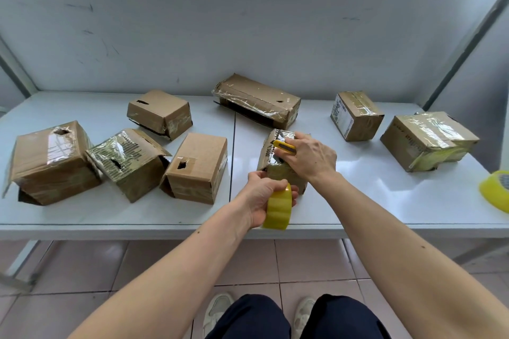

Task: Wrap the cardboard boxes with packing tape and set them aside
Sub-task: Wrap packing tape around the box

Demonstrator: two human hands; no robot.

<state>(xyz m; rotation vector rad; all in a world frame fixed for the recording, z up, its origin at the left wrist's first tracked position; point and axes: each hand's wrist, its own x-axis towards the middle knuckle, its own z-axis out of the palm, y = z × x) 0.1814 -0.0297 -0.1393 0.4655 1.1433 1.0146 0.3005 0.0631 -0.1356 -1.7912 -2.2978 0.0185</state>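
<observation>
White desk (pixel 358 173) under both hands: the right hand (pixel 311 159) pinches a yellow box cutter (pixel 285 147) against the middle box (pixel 278 162), while the left hand (pixel 260 195) curls round a yellow tape roll (pixel 278 208). A slip could nick the left fingers or slice cardboard. Counted: 8 boxes, 2 tape rolls, 1 cutter.

I see my left hand (pixel 261 195) gripping a yellow tape roll (pixel 277 208) against the small taped box (pixel 278 162) on the white table (pixel 344 201), while my right hand (pixel 311 158) holds a yellow utility knife (pixel 283 147) on top; seven other cardboard boxes sit around, a second tape roll (pixel 497 190) at the right edge
</observation>
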